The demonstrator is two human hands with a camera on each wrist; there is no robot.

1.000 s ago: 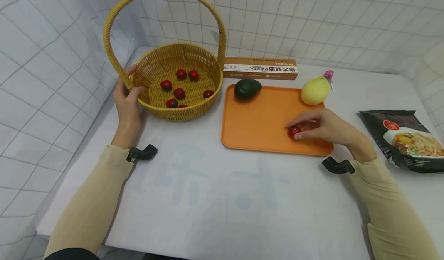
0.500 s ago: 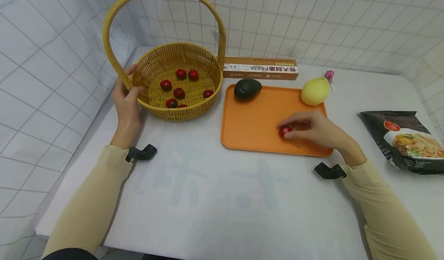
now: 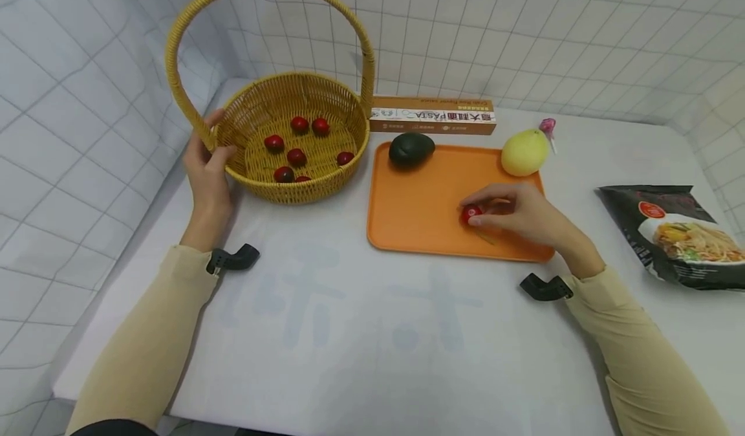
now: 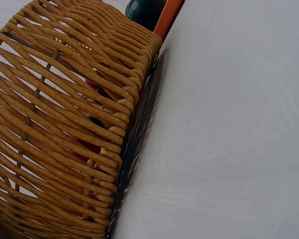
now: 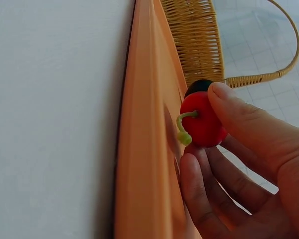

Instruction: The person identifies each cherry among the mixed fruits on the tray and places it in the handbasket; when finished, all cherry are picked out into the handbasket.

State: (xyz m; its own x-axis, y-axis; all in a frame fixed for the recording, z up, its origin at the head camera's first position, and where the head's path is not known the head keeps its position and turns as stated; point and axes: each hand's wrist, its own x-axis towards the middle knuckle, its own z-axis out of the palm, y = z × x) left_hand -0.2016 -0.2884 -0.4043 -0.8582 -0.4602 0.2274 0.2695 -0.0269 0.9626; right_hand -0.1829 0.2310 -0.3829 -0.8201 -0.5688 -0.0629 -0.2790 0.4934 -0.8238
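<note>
My right hand (image 3: pixel 526 219) pinches a red cherry (image 3: pixel 470 214) between thumb and fingers, low over the orange tray (image 3: pixel 407 209). In the right wrist view the cherry (image 5: pixel 204 124) shows a curled green stem. My left hand (image 3: pixel 207 180) holds the rim of the yellow wicker basket (image 3: pixel 291 193) at the left foot of its tall handle. Several red cherries (image 3: pixel 297 158) lie inside the basket. The left wrist view shows the woven basket wall (image 4: pixel 55 129) close up, but not the hand itself.
A dark green avocado (image 3: pixel 410 150) lies on the tray's back left corner. A yellow pear-shaped fruit (image 3: pixel 525 152) sits at its back right, beside a pink lollipop (image 3: pixel 548 125). Behind the tray is a pasta box (image 3: pixel 433 116); a black noodle packet (image 3: pixel 678 235) lies right.
My right hand has moved left across the tray with the cherry in its fingers. The left hand keeps its hold on the basket, and the head view has shifted slightly.
</note>
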